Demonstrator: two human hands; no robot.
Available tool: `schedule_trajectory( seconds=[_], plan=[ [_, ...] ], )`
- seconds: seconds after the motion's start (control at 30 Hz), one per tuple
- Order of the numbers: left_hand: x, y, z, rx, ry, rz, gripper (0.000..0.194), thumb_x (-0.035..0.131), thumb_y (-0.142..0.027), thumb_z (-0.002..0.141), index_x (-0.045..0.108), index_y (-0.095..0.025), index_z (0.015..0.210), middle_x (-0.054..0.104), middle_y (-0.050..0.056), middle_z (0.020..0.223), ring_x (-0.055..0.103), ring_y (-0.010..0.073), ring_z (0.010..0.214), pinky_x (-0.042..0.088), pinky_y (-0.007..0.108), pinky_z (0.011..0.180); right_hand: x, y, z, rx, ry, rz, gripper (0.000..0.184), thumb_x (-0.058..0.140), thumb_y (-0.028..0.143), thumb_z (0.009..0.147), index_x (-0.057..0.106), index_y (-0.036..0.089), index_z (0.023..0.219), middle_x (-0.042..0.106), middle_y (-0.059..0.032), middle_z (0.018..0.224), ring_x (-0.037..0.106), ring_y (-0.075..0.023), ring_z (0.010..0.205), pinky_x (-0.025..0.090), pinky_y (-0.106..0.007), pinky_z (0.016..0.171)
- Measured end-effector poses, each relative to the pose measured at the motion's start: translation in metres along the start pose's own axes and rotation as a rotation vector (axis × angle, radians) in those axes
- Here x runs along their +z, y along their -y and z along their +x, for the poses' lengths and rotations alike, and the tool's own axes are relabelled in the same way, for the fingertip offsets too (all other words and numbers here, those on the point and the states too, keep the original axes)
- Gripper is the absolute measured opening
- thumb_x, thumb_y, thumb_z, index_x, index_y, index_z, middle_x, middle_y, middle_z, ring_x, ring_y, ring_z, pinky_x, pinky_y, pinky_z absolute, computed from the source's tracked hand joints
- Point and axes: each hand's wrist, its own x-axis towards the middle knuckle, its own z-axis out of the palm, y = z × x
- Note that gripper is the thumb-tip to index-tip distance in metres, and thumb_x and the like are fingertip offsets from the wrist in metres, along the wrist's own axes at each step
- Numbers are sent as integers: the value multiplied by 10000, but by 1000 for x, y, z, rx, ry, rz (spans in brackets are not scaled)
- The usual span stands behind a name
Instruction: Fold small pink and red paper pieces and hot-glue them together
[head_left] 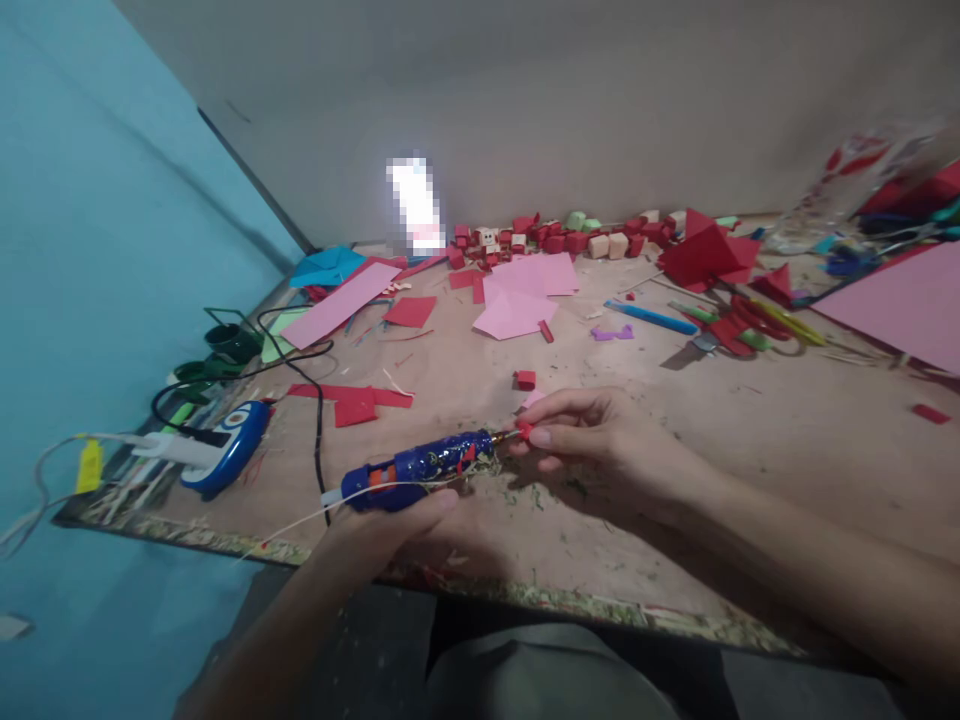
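Observation:
My left hand (pixel 405 520) is closed around the handle of a blue hot glue gun (pixel 442 458), which lies sideways above the table with a glue stick poking from its rear. Its nozzle points right and meets a small red paper piece (pixel 524 430). That piece is pinched between the thumb and fingers of my right hand (pixel 581 430). Just beyond the fingertips sit a little red folded block (pixel 525 380) and a scrap of pink paper (pixel 533 399).
Red strips (pixel 352 403) lie left of centre near a blue power socket (pixel 229 445) and black cord (pixel 320 430). Small red and cream blocks (pixel 555 242) line the wall beside a glowing phone (pixel 416 205). Pink sheets (pixel 517 305), a blue pen-like tool (pixel 652 317) and scissors (pixel 765 318) lie farther back.

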Motion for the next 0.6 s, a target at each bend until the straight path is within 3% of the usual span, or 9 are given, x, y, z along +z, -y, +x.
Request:
schedule_trajectory(
  seconds=[0.3,0.47,0.6],
  plan=[
    [3,-8,-6,-45,22,-2,361,729,-549,678,765,-227,839,803,64,970,712,359,1049,506,489,1067,0,0,0,-3,2,-24,199,888,239,713,790,192,880,804,-62,872,759,-155,811,574,-207,671],
    [2,0,-2,-28,30,27,432,728,-586,680,771,-244,940,793,64,1078,668,362,1172,466,477,1122,0,1,-1,-16,-26,-75,225,877,263,733,811,200,938,798,-70,948,756,-163,846,584,-223,689],
    [1,12,4,34,34,65,423,719,-604,698,784,-264,942,787,56,1107,662,364,1181,441,478,1147,-1,3,-1,-5,-28,-34,180,884,245,722,796,196,870,793,-48,844,750,-148,792,584,-224,685]
  ],
)
